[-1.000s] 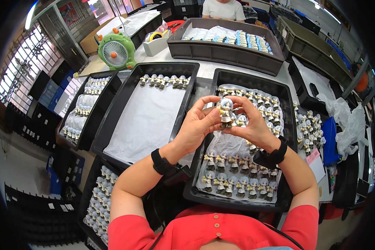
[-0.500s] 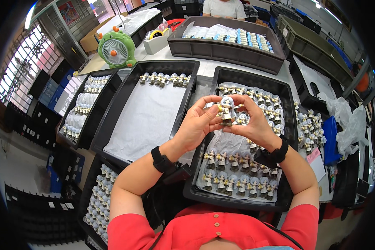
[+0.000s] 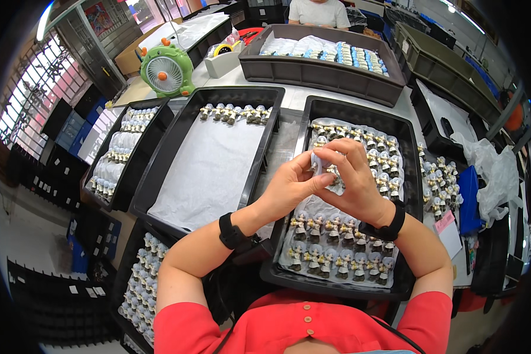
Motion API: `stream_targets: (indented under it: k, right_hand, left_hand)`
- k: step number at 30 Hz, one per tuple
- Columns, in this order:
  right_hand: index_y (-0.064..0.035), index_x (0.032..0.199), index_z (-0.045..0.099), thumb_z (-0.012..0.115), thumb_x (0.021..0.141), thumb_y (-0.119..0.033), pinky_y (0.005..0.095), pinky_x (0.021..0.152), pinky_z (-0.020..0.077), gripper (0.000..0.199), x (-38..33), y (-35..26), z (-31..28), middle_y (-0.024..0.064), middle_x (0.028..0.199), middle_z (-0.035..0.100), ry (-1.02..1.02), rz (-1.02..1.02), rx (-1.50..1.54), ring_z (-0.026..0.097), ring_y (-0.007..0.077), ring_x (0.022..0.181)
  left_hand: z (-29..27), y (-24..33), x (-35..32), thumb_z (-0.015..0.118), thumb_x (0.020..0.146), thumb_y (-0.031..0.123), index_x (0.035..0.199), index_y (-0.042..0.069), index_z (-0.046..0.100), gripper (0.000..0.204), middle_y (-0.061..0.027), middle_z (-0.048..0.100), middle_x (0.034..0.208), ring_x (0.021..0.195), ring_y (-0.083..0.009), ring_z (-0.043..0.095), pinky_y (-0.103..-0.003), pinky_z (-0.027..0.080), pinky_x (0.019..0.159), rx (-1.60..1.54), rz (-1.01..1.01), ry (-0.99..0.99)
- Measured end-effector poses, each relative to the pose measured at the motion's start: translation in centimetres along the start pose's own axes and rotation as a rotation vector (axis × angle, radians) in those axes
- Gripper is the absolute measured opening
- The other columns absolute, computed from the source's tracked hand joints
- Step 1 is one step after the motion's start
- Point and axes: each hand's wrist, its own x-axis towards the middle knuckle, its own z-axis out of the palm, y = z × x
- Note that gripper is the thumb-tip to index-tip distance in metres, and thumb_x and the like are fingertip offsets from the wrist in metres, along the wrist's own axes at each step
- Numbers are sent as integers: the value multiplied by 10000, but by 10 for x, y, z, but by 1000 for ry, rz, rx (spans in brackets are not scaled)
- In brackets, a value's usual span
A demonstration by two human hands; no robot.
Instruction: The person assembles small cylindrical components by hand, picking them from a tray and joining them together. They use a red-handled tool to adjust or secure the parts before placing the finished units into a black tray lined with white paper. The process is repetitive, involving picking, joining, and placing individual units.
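Observation:
Between both hands I hold one small figurine (image 3: pixel 317 161) with pale blue-grey hair, mostly hidden by my fingers. My left hand (image 3: pixel 293 180) pinches it from the left. My right hand (image 3: pixel 355 176) closes on it from the other side, its fingers bent over the top. Both hands are above a black tray (image 3: pixel 411 171) lined with white sheet, where several rows of like figurines (image 3: pixel 341 261) lie in white and gold dress. To its left, a second black tray (image 3: pixel 207 94) has a short row of figurines (image 3: pixel 233 113) along its far end, on bare white lining (image 3: pixel 209 165).
Farther left is a tray of wrapped rows (image 3: pixel 120 147); below it, another tray of figurines (image 3: pixel 141 277). A green fan (image 3: pixel 166 71) and tape dispenser (image 3: pixel 221 62) stand behind. A large grey-brown crate (image 3: pixel 324 79) is at the back, near a person in white (image 3: pixel 318 13). Loose figurines (image 3: pixel 439 180) lie right.
The figurine, which faced me upright, has been turned so that its hair side shows. My right fingers have come up over it, and both hands have drawn closer together.

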Motion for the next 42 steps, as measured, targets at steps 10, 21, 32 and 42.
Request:
stream_targets:
  k: [10, 21, 32, 42]
  right_hand:
    - [-73, 1178, 513, 831, 566, -251, 405, 891, 414, 712, 0, 1, -3, 105, 1083, 531, 8, 171, 185, 468, 302, 1070]
    - [-56, 1168, 532, 822, 555, -352, 397, 919, 387, 740, 2, 8, -7, 97, 1110, 530, -33, 130, 200, 467, 290, 1065]
    - [-78, 1208, 531, 798, 612, -351, 367, 954, 369, 708, -2, 13, -5, 103, 1176, 515, -130, 255, 291, 447, 270, 1139]
    - [-90, 1280, 472, 778, 657, -328, 329, 956, 373, 734, -5, 18, -5, 65, 1225, 487, -181, 350, 427, 468, 210, 1106]
  left_hand:
    - [-3, 4, 2, 454, 947, 321, 1272, 16, 395, 450, -83, 530, 1150, 1033, -183, 561, -317, 495, 846, -373, -98, -87]
    - [-8, 3, 3, 407, 951, 357, 1298, 1, 354, 500, -130, 482, 1243, 1077, -247, 552, -323, 514, 833, -430, -107, -109]
    - [-10, 1, 3, 323, 970, 393, 1290, 20, 374, 494, -126, 510, 1219, 1043, -198, 575, -329, 489, 853, -394, -165, -85]
    - [-10, 3, 4, 267, 984, 368, 1309, 35, 353, 473, -160, 461, 1279, 1108, -258, 529, -379, 438, 928, -542, -148, -90]
